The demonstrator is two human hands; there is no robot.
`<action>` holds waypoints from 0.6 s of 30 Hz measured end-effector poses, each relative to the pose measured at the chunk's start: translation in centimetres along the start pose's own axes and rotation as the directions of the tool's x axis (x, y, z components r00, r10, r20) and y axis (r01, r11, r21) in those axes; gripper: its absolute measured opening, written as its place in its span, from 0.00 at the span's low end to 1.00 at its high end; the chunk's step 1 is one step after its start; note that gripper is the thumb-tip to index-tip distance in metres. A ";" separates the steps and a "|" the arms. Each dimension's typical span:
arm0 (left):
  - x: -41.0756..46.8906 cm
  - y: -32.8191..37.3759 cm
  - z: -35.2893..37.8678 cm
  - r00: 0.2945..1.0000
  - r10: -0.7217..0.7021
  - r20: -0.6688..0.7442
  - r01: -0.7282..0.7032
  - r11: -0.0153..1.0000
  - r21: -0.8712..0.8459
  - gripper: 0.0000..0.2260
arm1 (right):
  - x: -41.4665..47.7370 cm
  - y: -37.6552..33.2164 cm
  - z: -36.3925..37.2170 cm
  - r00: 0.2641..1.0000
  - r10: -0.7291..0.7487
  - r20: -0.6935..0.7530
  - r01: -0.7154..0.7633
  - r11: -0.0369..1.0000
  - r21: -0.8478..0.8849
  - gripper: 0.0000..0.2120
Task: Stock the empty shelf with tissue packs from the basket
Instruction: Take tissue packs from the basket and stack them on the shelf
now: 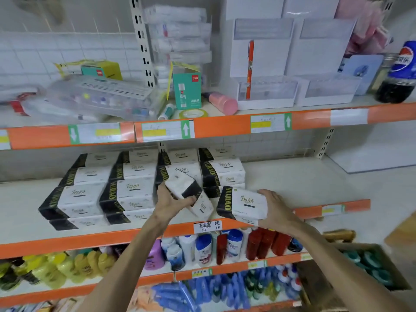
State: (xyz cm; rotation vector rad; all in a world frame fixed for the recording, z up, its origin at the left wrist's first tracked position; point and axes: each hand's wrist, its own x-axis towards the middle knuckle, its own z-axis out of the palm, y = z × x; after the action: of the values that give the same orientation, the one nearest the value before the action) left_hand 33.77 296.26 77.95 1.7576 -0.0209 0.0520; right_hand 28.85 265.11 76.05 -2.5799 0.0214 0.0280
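Left forearm and right forearm are extended from the bottom edge of the view toward the cream middle shelf with an orange front strip.

- Left hand: fingers and thumb are curled round a white plastic-wrapped tissue pack with a black band. It is held steeply tilted, clear of the shelf board, in front of the third column of stock.
- Right hand: fingers are wrapped over the right end of a second white tissue pack with a black YUJIAO-printed end. It is held near the shelf's front edge, just right of the stock. Contact with the board cannot be told.
- Stacked white-and-black tissue packs are arranged in four columns over the left and middle of the shelf. The right end of the board is bare.
- A handwritten white paper label is fixed on the front strip below the two hands.
- On the upper shelf a teal cardboard box, a pink plastic cylinder lying on its side and a dark cola bottle with a blue label at the right end are noted.
- On the lower shelf yellow plastic bottles at the left, white bottles with blue caps and red bottles are lined up.
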 end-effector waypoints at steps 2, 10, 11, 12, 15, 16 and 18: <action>-0.7 -2.2 0.1 0.993 -0.122 0.002 0.121 0.983 -0.139 0.34 | 1.1 1.3 -0.6 0.999 -0.013 0.030 0.013 1.000 0.018 0.47; -1.8 -8.9 -1.0 0.907 -0.417 -0.054 0.384 0.873 -0.302 0.15 | 4.3 4.7 -0.7 0.993 0.003 0.122 -0.017 0.994 0.112 0.42; -1.5 -9.3 -1.3 0.897 -0.429 -0.110 0.398 0.890 -0.221 0.16 | 4.8 4.9 -0.7 0.992 0.000 0.129 -0.016 0.993 0.120 0.39; -1.2 -9.4 -1.7 0.896 -0.412 -0.167 0.400 0.911 -0.100 0.17 | 5.3 4.9 -0.8 0.990 -0.003 0.140 -0.015 0.992 0.127 0.35; -0.8 -9.6 -2.6 0.930 -0.226 -0.291 0.325 0.873 0.363 0.15 | 6.5 4.6 -0.5 0.990 -0.003 0.142 -0.016 0.992 0.129 0.30; -0.8 -9.4 -2.7 0.938 -0.181 -0.297 0.300 0.852 0.428 0.14 | 6.8 4.4 -0.3 0.991 0.013 0.130 -0.030 0.991 0.133 0.30; -1.3 -8.7 -2.6 0.947 -0.127 -0.295 0.254 0.858 0.447 0.13 | 6.9 4.0 0.5 0.993 0.068 0.101 -0.083 0.985 0.155 0.32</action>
State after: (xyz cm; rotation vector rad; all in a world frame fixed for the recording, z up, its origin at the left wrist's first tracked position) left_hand 32.83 300.37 69.83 2.2315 0.3901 0.1489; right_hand 35.62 261.92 73.28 -2.4149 0.0825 0.1704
